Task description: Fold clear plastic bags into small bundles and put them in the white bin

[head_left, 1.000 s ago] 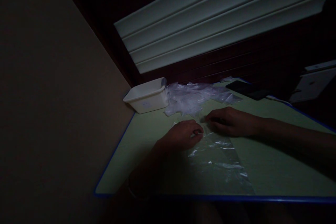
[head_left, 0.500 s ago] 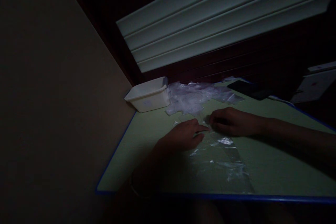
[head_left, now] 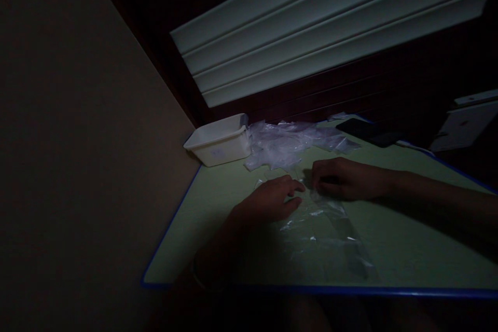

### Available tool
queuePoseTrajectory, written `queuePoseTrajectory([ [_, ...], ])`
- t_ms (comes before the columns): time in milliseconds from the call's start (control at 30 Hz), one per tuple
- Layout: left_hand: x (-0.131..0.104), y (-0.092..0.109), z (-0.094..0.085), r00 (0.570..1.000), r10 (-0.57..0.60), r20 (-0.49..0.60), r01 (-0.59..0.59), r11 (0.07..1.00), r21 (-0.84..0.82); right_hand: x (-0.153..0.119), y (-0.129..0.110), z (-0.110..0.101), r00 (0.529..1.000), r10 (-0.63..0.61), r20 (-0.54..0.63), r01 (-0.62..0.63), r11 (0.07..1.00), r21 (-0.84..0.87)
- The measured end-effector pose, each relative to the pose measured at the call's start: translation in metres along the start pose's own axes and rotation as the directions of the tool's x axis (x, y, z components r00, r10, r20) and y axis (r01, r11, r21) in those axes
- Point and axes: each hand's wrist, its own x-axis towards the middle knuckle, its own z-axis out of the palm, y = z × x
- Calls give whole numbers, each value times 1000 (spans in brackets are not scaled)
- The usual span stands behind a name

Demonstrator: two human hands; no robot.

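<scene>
Left hand (head_left: 272, 199), thumb and forefinger apart; clear film (head_left: 324, 241) lies at its four o'clock! Right hand (head_left: 344, 179) curls at the far end, pinch hidden. Probably light, slippery: grip an edge.

A home is suggested by the slatted panel (head_left: 317, 31) at one o'clock and the plain wall (head_left: 78, 145) at nine.

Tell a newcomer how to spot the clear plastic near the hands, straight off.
Find the blue-edged, pale green table. From around the left hand and right hand, the clear plastic stretches toward the table's near edge. It lies fairly flat, with green showing through, while the plastic pile beyond the hands is heaped and cloudy.
</scene>
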Motion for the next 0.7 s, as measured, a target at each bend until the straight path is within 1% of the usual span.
queuePoseTrajectory([
  [67, 0, -2, 1, 1000, 4, -7, -4, 1000, 2, -2, -1, -5, 1000, 12, -23, -10, 996, 94],
  [133, 0, -3, 2, 1000, 8, -15, -8, 1000, 4, -3, -2, -9, 999, 30, -18, -25, 975, 221],
  [233, 0, -3, 2, 1000, 15, -16, -15, 1000, 6, -5, 0, -13, 996, 72, 56, -88, 917, 389],
  [300, -1, -3, 2, 1000, 15, -18, -15, 1000, 6, -7, 2, -15, 990, 110, 87, -137, 895, 425],
  [433, -1, -1, 0, 1000, -3, -12, 3, 1000, 0, -10, 3, -17, 977, 155, 144, -202, 889, 411],
  [533, 0, 0, 0, 1000, -10, -7, 10, 1000, 1, -11, 1, -17, 967, 154, 202, -222, 899, 377],
  [600, 0, 0, 0, 1000, -11, -4, 11, 1000, -2, -10, 0, -16, 973, 115, 202, -176, 932, 316],
  [700, 0, 0, 0, 1000, 2, -6, -2, 1000, -3, -8, -1, -13, 984, 46, 173, -81, 976, 202],
])
